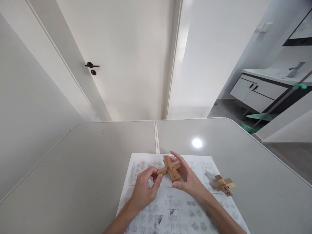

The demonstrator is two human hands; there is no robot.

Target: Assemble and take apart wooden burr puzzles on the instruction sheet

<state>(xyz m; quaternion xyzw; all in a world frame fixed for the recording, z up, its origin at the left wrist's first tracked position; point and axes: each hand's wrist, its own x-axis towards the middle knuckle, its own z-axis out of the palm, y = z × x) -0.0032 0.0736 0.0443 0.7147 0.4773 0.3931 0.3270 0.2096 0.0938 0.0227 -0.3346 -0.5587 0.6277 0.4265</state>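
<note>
Grip on both sides: left hand (143,190) has its fingers curled in, thumb and forefinger pinching the left end of one bar of the wooden burr puzzle (171,169). Right hand (188,178) wraps the same puzzle from the right, fingers stretched behind it, thumb under its lower block, grip pressed on it. Puzzle is a cross of light wood bars, lifted off the surface, centre of the frame's lower half, above the upper part of the instruction sheet (170,211). Sheet is white with small grey diagrams, flat on the grey tabletop (73,169), lower centre. Both forearms come in from the bottom edge. Second wooden puzzle (224,186), also crossed bars, lies at the sheet's right edge, just right of the right wrist, untouched. Bright light spot (197,142) on the tabletop beyond the sheet. Seam runs down the tabletop's middle. White door with black door handle (91,67) upper left. White cabinet (253,94) at right, green mop (255,118) leaning near it.
</note>
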